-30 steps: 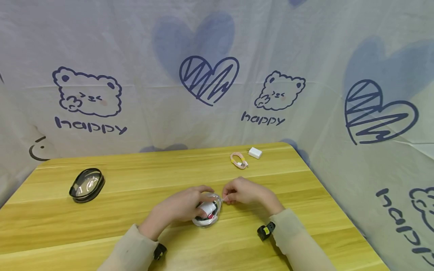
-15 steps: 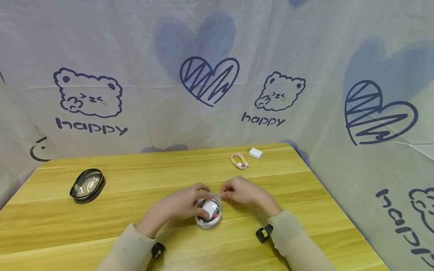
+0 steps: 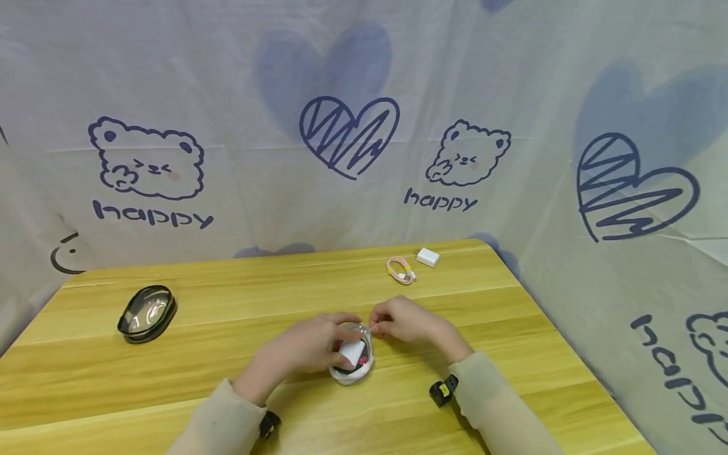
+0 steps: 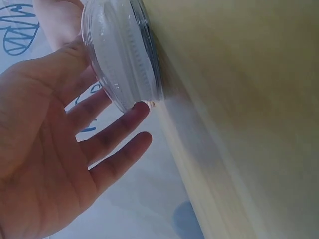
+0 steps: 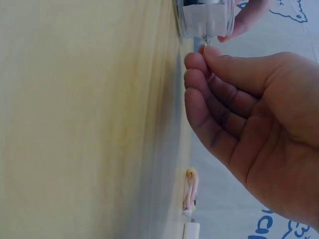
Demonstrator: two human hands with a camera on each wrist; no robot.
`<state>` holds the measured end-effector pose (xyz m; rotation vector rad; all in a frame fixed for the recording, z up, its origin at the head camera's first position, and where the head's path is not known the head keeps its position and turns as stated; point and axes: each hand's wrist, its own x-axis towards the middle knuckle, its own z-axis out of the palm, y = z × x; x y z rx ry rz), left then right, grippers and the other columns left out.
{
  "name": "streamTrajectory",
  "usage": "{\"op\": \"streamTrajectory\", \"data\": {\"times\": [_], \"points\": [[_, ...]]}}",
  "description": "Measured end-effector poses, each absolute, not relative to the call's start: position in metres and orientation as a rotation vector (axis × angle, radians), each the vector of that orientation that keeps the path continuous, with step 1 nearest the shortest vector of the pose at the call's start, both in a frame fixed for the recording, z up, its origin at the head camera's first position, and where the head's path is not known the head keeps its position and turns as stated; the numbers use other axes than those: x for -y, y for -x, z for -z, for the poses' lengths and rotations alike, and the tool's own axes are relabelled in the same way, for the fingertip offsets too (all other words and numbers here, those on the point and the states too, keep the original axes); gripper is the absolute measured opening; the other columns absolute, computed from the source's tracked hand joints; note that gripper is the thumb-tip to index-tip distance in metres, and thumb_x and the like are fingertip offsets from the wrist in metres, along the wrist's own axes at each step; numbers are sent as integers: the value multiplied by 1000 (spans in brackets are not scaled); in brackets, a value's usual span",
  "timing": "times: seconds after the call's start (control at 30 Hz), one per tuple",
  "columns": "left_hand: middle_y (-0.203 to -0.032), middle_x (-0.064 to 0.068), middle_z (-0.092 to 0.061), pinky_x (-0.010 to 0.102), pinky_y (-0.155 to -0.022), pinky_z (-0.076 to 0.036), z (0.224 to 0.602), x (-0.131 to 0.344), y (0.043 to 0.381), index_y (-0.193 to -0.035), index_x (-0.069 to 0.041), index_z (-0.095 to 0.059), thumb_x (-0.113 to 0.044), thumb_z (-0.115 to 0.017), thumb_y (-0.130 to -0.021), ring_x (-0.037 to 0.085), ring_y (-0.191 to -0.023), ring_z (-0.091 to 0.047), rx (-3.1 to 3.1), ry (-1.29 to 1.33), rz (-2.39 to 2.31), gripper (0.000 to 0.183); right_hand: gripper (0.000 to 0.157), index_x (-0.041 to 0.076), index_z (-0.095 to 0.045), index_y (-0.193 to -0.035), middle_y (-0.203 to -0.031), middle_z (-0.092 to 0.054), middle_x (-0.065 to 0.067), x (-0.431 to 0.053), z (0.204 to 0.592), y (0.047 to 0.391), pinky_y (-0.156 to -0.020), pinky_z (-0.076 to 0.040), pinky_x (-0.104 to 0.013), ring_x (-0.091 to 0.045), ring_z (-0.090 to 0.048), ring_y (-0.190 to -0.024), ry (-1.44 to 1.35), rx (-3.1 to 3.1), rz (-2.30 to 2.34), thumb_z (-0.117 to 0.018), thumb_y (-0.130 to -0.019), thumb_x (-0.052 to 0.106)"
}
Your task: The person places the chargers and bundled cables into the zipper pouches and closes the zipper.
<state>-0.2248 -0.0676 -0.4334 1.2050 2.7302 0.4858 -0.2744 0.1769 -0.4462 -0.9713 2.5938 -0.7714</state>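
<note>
A small rounded clear case (image 3: 354,378) with a white zipper band lies low over the table in the middle. Through its see-through top show a white block (image 3: 352,351), dark cable-like loops and a bit of red. My left hand (image 3: 311,341) holds the case from the left, thumb and fingers spread across its top and edge; in the left wrist view the two outer fingers stay straight. At the case's right end, my right hand (image 3: 405,319) pinches a small zipper pull (image 5: 208,42) between thumb and index finger, its other fingers curled.
A coiled pink cable (image 3: 400,270) with a yellow tie and a white charger plug (image 3: 428,257) lie at the table's back right. Another clear case, black-rimmed (image 3: 146,314), rests at the left. A printed cloth (image 3: 256,189) hangs behind the wooden table (image 3: 227,303).
The case has turned a little and shifted slightly right under my left hand. My right hand has moved a little left, still pinching at the case's end.
</note>
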Motion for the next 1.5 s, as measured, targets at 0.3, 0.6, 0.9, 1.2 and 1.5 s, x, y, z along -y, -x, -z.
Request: {"op": "streamTrajectory", "data": {"times": [0.3, 0.6, 0.9, 1.2, 1.5], "points": [[-149, 7, -58, 41, -88, -57, 430, 66, 221, -130, -19, -75, -31, -86, -86, 25, -113, -65, -2804, -1206, -453, 46, 15, 12, -73, -89, -79, -70, 3, -181, 438, 273, -63, -49, -22, -4, -58, -70, 987, -2495, 736, -67, -102, 11], [-148, 11, -58, 43, -93, -57, 430, 67, 225, -130, -15, -74, -27, -87, -86, 32, -121, -64, -2741, -1256, -523, 48, 14, 13, -74, -92, -81, -70, 2, -182, 439, 271, -64, -51, -23, -7, -60, -72, 918, -2473, 773, -66, -103, 12], [-155, 13, -50, 49, -103, -53, 428, 72, 226, -141, -16, -66, -34, -85, -88, 34, -132, -57, -2644, -1142, -630, 59, 12, 13, -73, -109, -99, -72, 5, -185, 438, 271, -74, -55, -26, -7, -64, -83, 950, -2464, 812, -74, -98, 17], [-148, 11, -53, 45, -94, -56, 420, 84, 228, -147, -5, -57, -28, -94, -78, 30, -115, -62, -2573, -965, -787, 81, 65, 10, -61, -137, -124, -65, 3, -176, 431, 263, -82, -57, -28, -19, -65, -101, 871, -2357, 883, -92, -81, 21], [-138, 11, -57, 30, -82, -56, 423, 84, 228, -140, 3, -62, -27, -96, -75, 17, -98, -61, -2555, -942, -753, 79, 77, 3, -55, -140, -116, -63, 0, -163, 432, 253, -79, -54, -24, -20, -63, -98, 908, -2354, 869, -95, -76, 18]]}}
